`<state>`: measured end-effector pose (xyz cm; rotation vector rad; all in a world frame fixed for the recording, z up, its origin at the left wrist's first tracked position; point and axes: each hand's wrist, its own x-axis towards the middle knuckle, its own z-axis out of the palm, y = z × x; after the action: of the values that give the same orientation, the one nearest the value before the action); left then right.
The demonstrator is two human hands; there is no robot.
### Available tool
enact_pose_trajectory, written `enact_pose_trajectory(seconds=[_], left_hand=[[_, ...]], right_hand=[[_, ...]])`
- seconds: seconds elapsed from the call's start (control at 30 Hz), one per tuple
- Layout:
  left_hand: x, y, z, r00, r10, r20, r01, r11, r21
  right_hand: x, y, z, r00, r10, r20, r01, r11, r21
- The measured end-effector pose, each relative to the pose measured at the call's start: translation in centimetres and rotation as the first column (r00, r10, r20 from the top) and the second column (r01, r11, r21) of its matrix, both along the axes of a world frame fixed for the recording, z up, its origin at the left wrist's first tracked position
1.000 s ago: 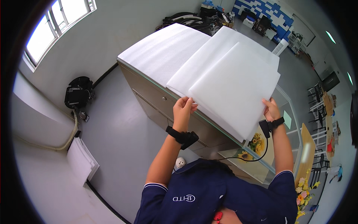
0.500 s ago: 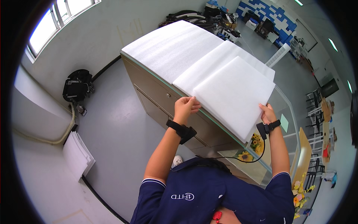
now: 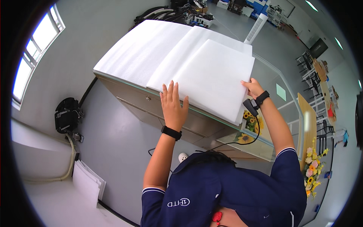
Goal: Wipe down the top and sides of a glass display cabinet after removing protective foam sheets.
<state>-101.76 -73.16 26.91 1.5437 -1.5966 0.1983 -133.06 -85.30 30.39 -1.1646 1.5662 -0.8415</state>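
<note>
White foam sheets lie overlapped on a glass-topped cabinet (image 3: 193,119). The uppermost foam sheet (image 3: 217,75) rests on the right part of the stack, over a wider foam sheet (image 3: 172,62); another foam sheet (image 3: 140,49) spreads out to the left. Fingers extended, my left hand (image 3: 174,108) is at the near left edge of the uppermost sheet, its fingertips over the foam. My right hand (image 3: 253,88) grips the right edge of that sheet, thumb on top and the other fingers mostly hidden. Black straps circle both wrists.
More white sheets (image 3: 89,183) lean against the wall at lower left, below a black backpack-like object (image 3: 68,115). A glass display case (image 3: 270,79) adjoins the cabinet, with sunflowers (image 3: 247,138) inside. Beyond stand a white tower fan (image 3: 256,29) and piled black hoses (image 3: 155,14).
My left hand has gone from curled fingers at the sheet's near left corner to straight, spread fingers along its edge. My right hand stays at the right edge. The whole view has shifted.
</note>
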Motion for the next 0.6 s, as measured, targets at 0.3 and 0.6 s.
enact_pose_trajectory(seconds=[0.3,0.6], left_hand=[[0.2,0.2,-2.0,0.995,-0.088,0.055,0.077,0.982,0.175],[0.6,0.0,-2.5,0.991,-0.133,-0.026,0.135,0.979,0.151]], right_hand=[[0.1,0.6,0.3,0.988,0.002,-0.155,0.000,1.000,0.012],[-0.8,1.0,-1.4,0.968,0.081,-0.238,-0.097,0.994,-0.059]])
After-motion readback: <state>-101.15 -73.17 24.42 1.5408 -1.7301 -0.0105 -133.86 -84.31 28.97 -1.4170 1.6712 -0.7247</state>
